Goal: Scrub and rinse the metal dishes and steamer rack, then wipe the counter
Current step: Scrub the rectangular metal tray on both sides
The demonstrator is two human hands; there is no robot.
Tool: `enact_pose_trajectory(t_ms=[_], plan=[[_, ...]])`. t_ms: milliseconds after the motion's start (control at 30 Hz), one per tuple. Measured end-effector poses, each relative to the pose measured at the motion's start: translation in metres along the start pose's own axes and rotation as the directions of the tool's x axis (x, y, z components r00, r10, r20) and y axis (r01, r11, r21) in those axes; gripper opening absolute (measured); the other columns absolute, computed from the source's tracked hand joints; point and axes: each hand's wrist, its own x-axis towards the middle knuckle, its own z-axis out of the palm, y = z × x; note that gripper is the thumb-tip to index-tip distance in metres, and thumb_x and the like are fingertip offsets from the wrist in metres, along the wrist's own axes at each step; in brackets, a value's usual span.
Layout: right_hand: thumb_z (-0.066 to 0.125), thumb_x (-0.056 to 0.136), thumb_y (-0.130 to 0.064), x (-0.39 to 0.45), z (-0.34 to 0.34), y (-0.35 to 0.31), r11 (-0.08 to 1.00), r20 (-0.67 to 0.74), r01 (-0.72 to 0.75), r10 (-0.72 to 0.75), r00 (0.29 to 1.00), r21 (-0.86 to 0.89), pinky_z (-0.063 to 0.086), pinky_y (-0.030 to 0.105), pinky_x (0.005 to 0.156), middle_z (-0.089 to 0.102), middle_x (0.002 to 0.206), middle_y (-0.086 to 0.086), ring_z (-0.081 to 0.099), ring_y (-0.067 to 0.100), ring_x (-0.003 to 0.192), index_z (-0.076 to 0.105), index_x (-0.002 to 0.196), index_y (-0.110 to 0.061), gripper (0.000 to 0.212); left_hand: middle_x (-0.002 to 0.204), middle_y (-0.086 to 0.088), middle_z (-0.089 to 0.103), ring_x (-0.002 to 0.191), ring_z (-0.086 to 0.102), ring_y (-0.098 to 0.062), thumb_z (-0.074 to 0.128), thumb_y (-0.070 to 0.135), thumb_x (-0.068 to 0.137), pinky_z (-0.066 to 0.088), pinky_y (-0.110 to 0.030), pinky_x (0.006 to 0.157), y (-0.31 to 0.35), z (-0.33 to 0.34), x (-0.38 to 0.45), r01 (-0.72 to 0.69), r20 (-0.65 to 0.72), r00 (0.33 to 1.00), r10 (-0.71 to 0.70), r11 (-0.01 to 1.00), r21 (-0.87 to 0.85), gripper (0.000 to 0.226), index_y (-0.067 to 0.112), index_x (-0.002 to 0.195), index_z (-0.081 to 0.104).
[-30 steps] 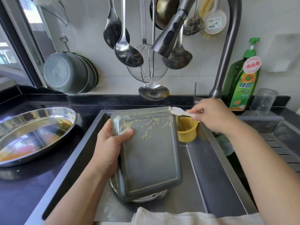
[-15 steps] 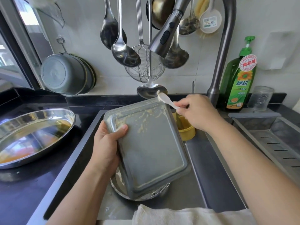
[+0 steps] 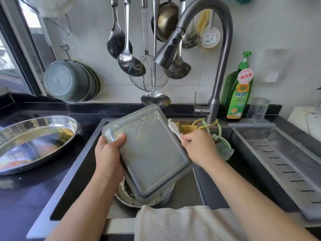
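Observation:
My left hand [image 3: 108, 153] grips the left edge of a rectangular metal tray [image 3: 152, 153], held tilted over the sink with its underside toward me. Yellowish food residue clings near the tray's top edge. My right hand [image 3: 198, 146] pinches a small white plastic utensil [image 3: 174, 130] at the tray's upper right edge. Under the tray, a round metal dish [image 3: 139, 200] sits in the sink, mostly hidden. A large oval metal dish [image 3: 34, 141] with oily liquid rests on the black counter [image 3: 26, 197] at left.
A grey pull-down faucet [image 3: 220, 66] arches over the sink [image 3: 184, 193]. Ladles and a wire skimmer hang on the wall behind. A green dish soap bottle [image 3: 240, 94] and a glass jar [image 3: 258, 109] stand at the back right. A white cloth [image 3: 173, 221] drapes the front edge. A grey drain tray [image 3: 284, 164] lies right.
The tray has tilted further, its top swinging left. My right hand with the white utensil moved down along the tray's right edge. The view shifted slightly.

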Motion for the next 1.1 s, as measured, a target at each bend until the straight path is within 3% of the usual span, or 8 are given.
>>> enact_pose_trajectory(t_ms=[133, 200, 300, 533, 700, 867, 1000, 1100], plan=[[0.062, 0.099, -0.023, -0.015, 0.015, 0.012, 0.998, 0.052, -0.064, 0.064, 0.997, -0.002, 0.037, 0.023, 0.052, 0.065, 0.082, -0.003, 0.058, 0.013, 0.069, 0.080, 0.105, -0.025, 0.019, 0.113, -0.010, 0.077, 0.106, 0.074, -0.032, 0.067, 0.000, 0.093, 0.060, -0.051, 0.089, 0.002, -0.002, 0.005, -0.026, 0.079, 0.997, 0.019, 0.996, 0.087, 0.030, 0.017, 0.118, 0.066], [0.063, 0.099, -0.022, -0.006, 0.010, 0.012, 0.996, -0.045, -0.076, 0.078, 0.996, 0.054, 0.038, 0.022, 0.053, 0.067, 0.086, -0.002, 0.058, 0.013, 0.070, 0.078, 0.109, -0.021, 0.018, 0.116, -0.011, 0.076, 0.106, 0.074, -0.032, 0.065, 0.000, 0.094, 0.059, -0.050, 0.088, -0.004, 0.004, 0.002, -0.018, 0.167, 0.986, -0.004, 0.991, 0.131, 0.033, 0.016, 0.123, 0.064], [0.065, 0.098, -0.018, 0.003, 0.002, 0.012, 0.991, -0.226, -0.037, 0.066, 0.972, 0.129, 0.043, 0.024, 0.067, 0.065, 0.100, -0.003, 0.057, 0.014, 0.082, 0.076, 0.115, -0.015, 0.021, 0.119, -0.013, 0.075, 0.108, 0.073, -0.034, 0.064, -0.002, 0.094, 0.058, -0.051, 0.090, -0.011, 0.013, -0.004, -0.034, 0.254, 0.967, -0.008, 0.987, 0.160, 0.036, 0.014, 0.127, 0.063], [0.064, 0.098, -0.020, -0.016, 0.016, 0.018, 0.999, -0.059, -0.046, 0.047, 0.997, 0.009, 0.027, 0.014, 0.053, 0.063, 0.095, -0.005, 0.055, 0.015, 0.080, 0.078, 0.110, -0.023, 0.019, 0.122, -0.013, 0.074, 0.114, 0.070, -0.036, 0.064, -0.002, 0.092, 0.057, -0.055, 0.097, -0.002, 0.002, 0.006, -0.066, 0.109, 0.992, 0.060, 0.997, 0.050, 0.037, 0.017, 0.123, 0.065], [0.064, 0.098, -0.011, 0.001, 0.004, 0.012, 0.995, -0.217, -0.047, 0.065, 0.974, 0.089, 0.047, 0.030, 0.060, 0.058, 0.088, -0.006, 0.057, 0.017, 0.077, 0.078, 0.105, -0.010, 0.016, 0.115, -0.014, 0.076, 0.103, 0.074, -0.032, 0.064, -0.004, 0.093, 0.062, -0.043, 0.082, -0.011, 0.015, -0.006, -0.066, 0.232, 0.972, 0.022, 0.981, 0.182, 0.038, 0.009, 0.129, 0.061], [0.061, 0.099, -0.020, -0.022, 0.012, 0.017, 0.995, 0.054, -0.097, 0.097, 0.994, -0.005, 0.051, 0.032, 0.066, 0.066, 0.092, 0.001, 0.061, 0.021, 0.081, 0.078, 0.109, -0.018, 0.019, 0.120, -0.011, 0.075, 0.112, 0.071, -0.032, 0.066, -0.001, 0.092, 0.059, -0.049, 0.092, -0.006, 0.004, 0.004, -0.088, 0.050, 0.995, 0.085, 0.994, 0.061, 0.038, 0.015, 0.127, 0.064], [0.062, 0.099, -0.017, -0.014, 0.002, 0.005, 0.994, -0.195, 0.010, 0.011, 0.981, 0.105, 0.052, 0.034, 0.068, 0.061, 0.100, -0.003, 0.057, 0.016, 0.080, 0.074, 0.120, -0.019, 0.024, 0.124, -0.013, 0.073, 0.116, 0.069, -0.034, 0.063, -0.001, 0.094, 0.055, -0.056, 0.099, -0.006, 0.000, 0.010, -0.057, -0.037, 0.998, 0.055, 0.998, -0.040, 0.039, 0.016, 0.130, 0.062], [0.059, 0.101, -0.017, -0.019, 0.002, -0.006, 0.980, -0.154, 0.157, -0.137, 0.979, 0.126, 0.039, 0.019, 0.057, 0.059, 0.097, -0.009, 0.051, 0.006, 0.072, 0.056, 0.143, -0.035, 0.045, 0.119, -0.010, 0.075, 0.111, 0.072, -0.032, 0.066, 0.002, 0.094, 0.057, -0.052, 0.096, -0.007, 0.002, 0.008, -0.057, -0.014, 0.998, 0.057, 0.998, 0.028, 0.031, 0.016, 0.122, 0.065]])
